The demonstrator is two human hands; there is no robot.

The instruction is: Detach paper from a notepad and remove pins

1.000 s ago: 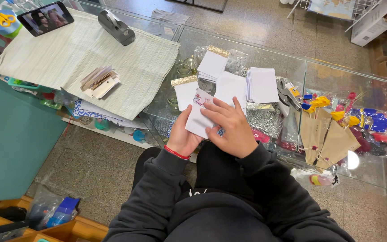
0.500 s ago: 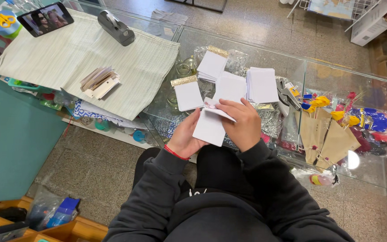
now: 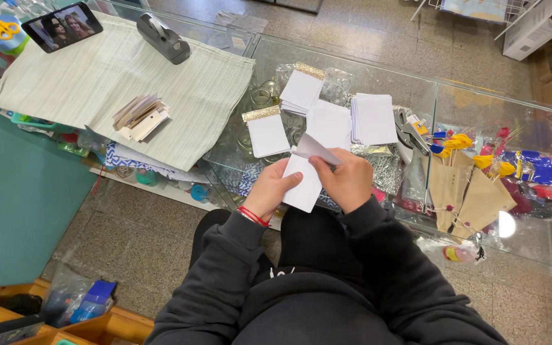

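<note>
left hand (image 3: 273, 191) grips white paper card (image 3: 303, 185) underneath | right hand (image 3: 347, 180) pinches its curled top sheet | glass counter (image 3: 378, 76) beneath

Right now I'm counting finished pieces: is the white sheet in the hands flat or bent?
Bent: the sheet's top curls over beneath the right hand.

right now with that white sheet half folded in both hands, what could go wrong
The sheet is held in the air between the left hand and right hand, with no surface under it, so the fold may come out crooked. The white stacks lie loose on the glass counter just ahead; a sleeve reaching over could scatter them.
</note>
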